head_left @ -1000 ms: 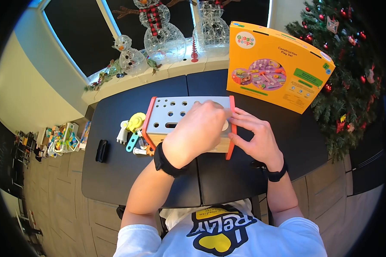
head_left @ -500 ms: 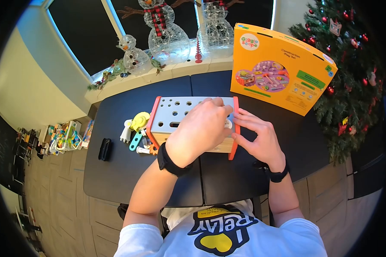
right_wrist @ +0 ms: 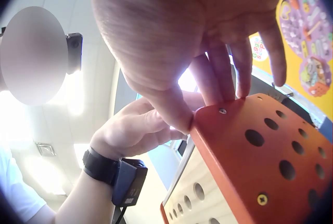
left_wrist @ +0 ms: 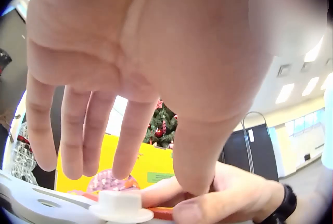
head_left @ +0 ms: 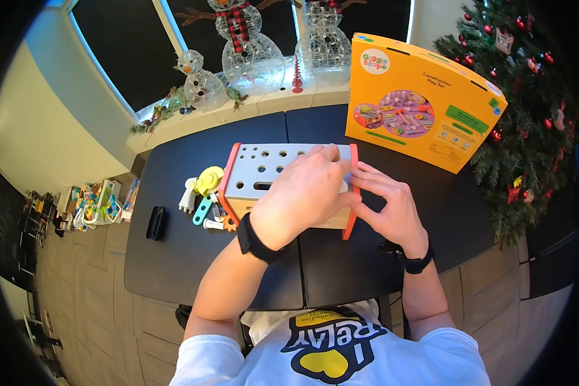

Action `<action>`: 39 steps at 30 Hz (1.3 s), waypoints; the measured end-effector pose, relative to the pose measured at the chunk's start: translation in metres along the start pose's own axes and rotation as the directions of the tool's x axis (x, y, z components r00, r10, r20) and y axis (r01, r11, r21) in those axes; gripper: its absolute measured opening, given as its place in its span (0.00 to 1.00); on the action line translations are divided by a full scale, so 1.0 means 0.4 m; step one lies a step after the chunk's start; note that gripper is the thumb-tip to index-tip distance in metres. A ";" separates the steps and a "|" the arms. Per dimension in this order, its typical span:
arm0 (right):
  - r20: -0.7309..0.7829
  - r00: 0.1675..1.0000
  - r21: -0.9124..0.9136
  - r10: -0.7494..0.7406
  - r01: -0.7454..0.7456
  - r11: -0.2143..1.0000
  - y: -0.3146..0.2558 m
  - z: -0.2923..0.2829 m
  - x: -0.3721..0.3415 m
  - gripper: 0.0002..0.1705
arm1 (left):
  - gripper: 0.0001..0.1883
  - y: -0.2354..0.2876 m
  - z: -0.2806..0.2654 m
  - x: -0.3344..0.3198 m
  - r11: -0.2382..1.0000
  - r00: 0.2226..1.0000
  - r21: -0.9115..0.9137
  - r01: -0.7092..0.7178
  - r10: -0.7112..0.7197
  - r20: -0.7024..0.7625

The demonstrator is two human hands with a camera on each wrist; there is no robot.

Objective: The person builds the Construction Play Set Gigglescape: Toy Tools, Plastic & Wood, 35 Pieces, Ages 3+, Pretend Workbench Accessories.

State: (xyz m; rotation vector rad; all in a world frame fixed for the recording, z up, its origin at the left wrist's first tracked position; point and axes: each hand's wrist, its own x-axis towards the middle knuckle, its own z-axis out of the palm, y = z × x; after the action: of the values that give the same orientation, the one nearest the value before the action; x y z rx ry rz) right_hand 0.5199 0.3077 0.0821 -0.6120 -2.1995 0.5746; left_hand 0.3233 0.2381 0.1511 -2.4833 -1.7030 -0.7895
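Note:
A wooden toy workbench point(head_left: 243, 172) has a grey top with holes and red end panels. Over the top's right part is my left hand point(head_left: 305, 190); its fingers reach down loosely in the left wrist view, with nothing seen between them. Below them a white flanged plastic piece point(left_wrist: 119, 203) stands on the top. The left thumb overlaps the right hand in that view. My right hand point(head_left: 391, 209) holds the corner of the right red panel point(right_wrist: 273, 154), fingers along its upper edge and thumb at its front edge.
Left of the workbench lie loose toy parts: a yellow piece point(head_left: 209, 180), a teal strip point(head_left: 202, 211) and an orange gear point(head_left: 229, 223). A black case point(head_left: 156, 223) lies farther left. The yellow play set box point(head_left: 424, 103) stands at the back right, beside a decorated tree point(head_left: 514, 122).
The left hand stays over the workbench's right end, its fingers shifting slightly. The right hand keeps its place at the red panel. The head view has shifted a little.

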 end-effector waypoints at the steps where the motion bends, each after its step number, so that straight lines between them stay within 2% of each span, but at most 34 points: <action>1: 0.003 1.000 0.000 0.005 -0.005 1.000 -0.001 0.001 0.000 0.23 | 0.14 0.007 -0.003 0.001 0.995 0.994 0.043 0.090 -0.093 0.059; 4: -0.012 1.000 0.004 -0.008 0.008 1.000 -0.001 0.004 0.002 0.23 | 0.15 0.016 0.010 0.015 0.965 0.939 0.104 0.239 -0.257 0.230; 7: -0.006 1.000 0.007 0.001 -0.001 1.000 -0.007 0.002 0.004 0.23 | 0.15 -0.024 0.039 -0.002 0.999 0.982 0.052 0.014 -0.023 0.185; 10: 0.011 1.000 0.003 0.009 -0.009 1.000 -0.006 -0.003 0.004 0.24 | 0.11 -0.025 0.018 -0.006 0.982 0.996 -0.165 -0.089 0.085 -0.029; 13: 0.003 1.000 -0.001 -0.005 0.005 1.000 -0.001 0.001 0.003 0.24 | 0.08 -0.005 0.007 -0.007 0.997 0.997 -0.008 0.078 -0.078 0.018; 16: -0.005 1.000 0.005 -0.003 0.003 1.000 -0.001 0.004 0.004 0.23 | 0.11 0.014 0.001 0.011 0.966 0.933 0.148 0.210 -0.243 0.264; 19: -0.009 1.000 0.003 -0.001 0.001 1.000 -0.006 0.002 0.005 0.23 | 0.12 -0.021 0.037 -0.003 0.995 0.978 0.086 0.049 -0.065 0.198; 22: 0.009 1.000 0.010 0.016 -0.016 1.000 -0.005 -0.001 0.005 0.24 | 0.11 -0.026 0.034 -0.009 0.984 0.995 -0.152 -0.093 0.087 -0.051; 25: -0.001 1.000 -0.001 0.007 -0.007 1.000 -0.006 0.001 0.006 0.23 | 0.08 -0.013 0.029 -0.016 1.000 0.998 0.020 0.001 0.000 -0.066; 26: -0.003 1.000 0.002 0.001 -0.001 1.000 -0.005 0.002 0.005 0.23 | 0.08 -0.005 0.023 -0.011 0.996 0.996 0.042 0.084 -0.085 0.035; 28: -0.011 1.000 0.006 -0.009 0.009 1.000 0.000 0.003 0.003 0.23 | 0.09 0.014 0.008 0.005 0.966 0.940 0.110 0.234 -0.254 0.229; 31: -0.009 1.000 0.014 0.000 0.000 1.000 -0.003 0.004 0.005 0.24 | 0.09 -0.004 0.029 -0.002 0.987 0.957 0.070 0.145 -0.157 0.243; 34: -0.008 1.000 0.014 -0.007 0.008 1.000 0.001 0.003 0.004 0.24 | 0.08 -0.008 0.025 -0.012 0.996 0.987 0.064 -0.063 0.052 0.152; 37: 0.007 1.000 0.009 0.011 -0.011 1.000 -0.005 -0.001 0.005 0.25 | 0.07 -0.014 0.027 -0.017 0.996 0.995 -0.041 -0.073 0.075 0.067; 39: 0.002 1.000 0.008 0.007 -0.007 1.000 -0.005 0.002 0.005 0.24 | 0.07 -0.007 0.022 -0.025 0.999 1.000 -0.021 -0.029 0.029 0.008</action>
State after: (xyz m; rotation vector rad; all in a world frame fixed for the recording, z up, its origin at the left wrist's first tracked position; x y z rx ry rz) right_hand 0.5177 0.3074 0.0839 -0.6151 -2.1971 0.5878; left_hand 0.3215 0.2333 0.1386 -2.5228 -1.6656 -0.7998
